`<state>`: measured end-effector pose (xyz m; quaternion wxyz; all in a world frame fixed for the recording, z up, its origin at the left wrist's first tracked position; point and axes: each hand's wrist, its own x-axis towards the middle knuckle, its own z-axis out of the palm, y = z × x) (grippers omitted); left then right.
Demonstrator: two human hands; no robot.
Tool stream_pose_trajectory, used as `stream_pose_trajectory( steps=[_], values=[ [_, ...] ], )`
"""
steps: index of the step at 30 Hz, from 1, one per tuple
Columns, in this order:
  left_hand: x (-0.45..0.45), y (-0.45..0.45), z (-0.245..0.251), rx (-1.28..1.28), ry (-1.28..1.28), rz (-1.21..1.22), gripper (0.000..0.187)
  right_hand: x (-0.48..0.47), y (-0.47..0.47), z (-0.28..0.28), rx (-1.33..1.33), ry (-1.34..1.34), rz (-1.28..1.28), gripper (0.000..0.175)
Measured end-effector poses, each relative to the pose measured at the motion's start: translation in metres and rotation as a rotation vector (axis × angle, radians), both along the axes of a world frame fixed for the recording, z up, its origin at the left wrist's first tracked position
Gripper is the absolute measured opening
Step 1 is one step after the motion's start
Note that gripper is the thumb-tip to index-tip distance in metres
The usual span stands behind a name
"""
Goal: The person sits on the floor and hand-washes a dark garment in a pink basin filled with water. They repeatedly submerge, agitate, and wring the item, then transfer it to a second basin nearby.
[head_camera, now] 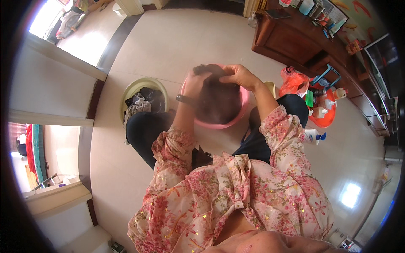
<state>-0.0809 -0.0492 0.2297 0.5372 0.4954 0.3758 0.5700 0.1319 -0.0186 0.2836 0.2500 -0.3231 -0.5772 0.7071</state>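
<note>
In front of me a pink basin (pixel 244 106) stands on the floor between my knees. Dark contents fill it; whether they are murky water or soaked cloth I cannot tell. Above its far side, a dark piece of cloth (pixel 215 70) is stretched between both hands. My left hand (pixel 196 83), with a dark band on its wrist, grips the cloth's left part. On the right part, my right hand (pixel 241 76) pinches it between thumb and fingers. The cloth's lower portion merges with the dark contents, so its edge is hidden.
A pale green basin (pixel 162 89) with dark and grey clothes stands left of my knee. To the right are a red plastic bag (pixel 292 81), an orange tub (pixel 326 120) with several bottles, and a white pump bottle (pixel 311 136). A wooden cabinet (pixel 289 41) stands beyond.
</note>
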Motion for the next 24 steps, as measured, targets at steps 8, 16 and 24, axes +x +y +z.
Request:
stream_pose_trajectory(
  steps=[8,16,24],
  values=[
    [-0.006,0.003,0.016,-0.167,-0.499,0.236,0.020,-0.010,0.000,-0.027,-0.194,0.298,-0.334,0.023],
    [0.080,-0.025,0.023,-0.056,0.724,0.399,0.023,-0.056,-0.028,-0.057,-0.257,0.530,-0.189,0.037],
    [0.099,-0.018,-0.020,0.027,0.133,0.361,0.036,-0.057,-0.002,-0.083,0.168,-0.204,-0.802,0.049]
  ],
)
